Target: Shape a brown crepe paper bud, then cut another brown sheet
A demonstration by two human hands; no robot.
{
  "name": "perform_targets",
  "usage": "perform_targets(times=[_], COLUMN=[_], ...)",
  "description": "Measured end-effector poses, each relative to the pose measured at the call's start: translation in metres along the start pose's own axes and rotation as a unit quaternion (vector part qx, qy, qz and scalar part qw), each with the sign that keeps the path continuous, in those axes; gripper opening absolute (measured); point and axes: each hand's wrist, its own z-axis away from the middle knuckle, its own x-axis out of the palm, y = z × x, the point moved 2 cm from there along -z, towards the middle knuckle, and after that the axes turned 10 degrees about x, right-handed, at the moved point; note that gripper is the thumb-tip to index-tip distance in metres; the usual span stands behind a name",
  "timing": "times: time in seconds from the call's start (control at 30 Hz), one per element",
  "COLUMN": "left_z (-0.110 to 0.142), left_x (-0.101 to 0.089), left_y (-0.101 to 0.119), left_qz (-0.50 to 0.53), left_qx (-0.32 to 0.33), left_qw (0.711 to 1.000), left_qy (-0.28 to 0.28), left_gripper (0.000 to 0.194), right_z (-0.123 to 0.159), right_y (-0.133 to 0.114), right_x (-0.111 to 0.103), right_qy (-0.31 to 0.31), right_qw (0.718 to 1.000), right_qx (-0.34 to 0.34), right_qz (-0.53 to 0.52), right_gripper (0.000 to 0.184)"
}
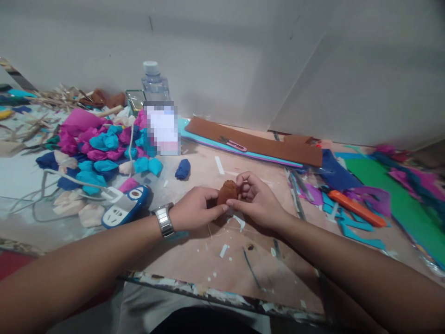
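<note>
Between both hands, just above the middle of the table, is a small bunched piece of brown crepe paper (227, 193). My left hand (198, 207) grips its left side, thumb along the lower front. From the right, my right hand (256, 200) pinches it with the thumb at its lower edge and the fingers curled behind. The paper looks gathered and folded at the top. A dark blue paper bundle (182, 169) lies a little beyond my left hand. Paper scraps (239, 222) are scattered on the wood beneath the hands.
Pink, turquoise and blue paper bundles (104, 144) are heaped at left, beside a power strip (125, 206) with a cable. A phone (162, 130) leans before a water bottle (155, 86). Thread snips (232, 144) lie on brown sheets (264, 144). An orange utility knife (356, 208) lies at right.
</note>
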Motion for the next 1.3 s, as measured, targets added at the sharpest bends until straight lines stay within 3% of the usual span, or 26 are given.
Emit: perform_targets(times=[0.2, 0.37, 0.53, 0.63, 0.9, 0.97, 1.07, 1.13, 1.3], left_z=[0.001, 0.001, 0.000, 0.000, 0.002, 0.002, 0.002, 0.003, 0.002], left_x=[0.001, -0.001, -0.004, -0.004, -0.004, -0.004, -0.004, -0.004, -0.003], left_y=[0.001, 0.005, 0.006, 0.006, 0.014, 0.015, 0.013, 0.011, 0.007], left_qz=[0.013, 0.001, 0.025, 0.002, -0.133, -0.117, -0.069, -0.044, 0.007], left_qx=[-0.005, -0.016, -0.026, -0.016, 0.036, 0.035, 0.024, 0.017, -0.004], left_qw=[1.000, 0.998, 0.993, 0.995, 0.988, 0.990, 0.994, 0.996, 0.997], left_qy=[0.007, 0.055, 0.110, 0.103, 0.072, 0.075, 0.077, 0.079, 0.083], left_gripper=[0.030, 0.026, 0.018, 0.016, 0.011, 0.015, 0.022, 0.024, 0.024], right_z=[0.000, 0.000, 0.000, 0.000, 0.005, 0.007, 0.008, 0.007, 0.003], right_y=[0.004, 0.001, 0.001, 0.002, -0.007, -0.006, 0.000, 0.004, 0.009], right_x=[0.001, 0.002, 0.000, -0.001, 0.000, 0.002, 0.006, 0.008, 0.006], right_qy=[-0.050, -0.049, -0.014, -0.028, -0.039, -0.041, -0.052, -0.064, -0.041], right_qw=[0.996, 0.995, 0.999, 0.994, 0.962, 0.972, 0.996, 0.997, 0.997], right_qx=[0.036, 0.033, 0.014, 0.007, -0.110, -0.086, 0.003, 0.041, 0.045], right_qz=[-0.071, -0.079, 0.034, 0.105, 0.246, 0.216, 0.067, -0.022, -0.051], right_gripper=[0.061, 0.070, 0.032, 0.025, 0.012, 0.012, 0.020, 0.026, 0.030])
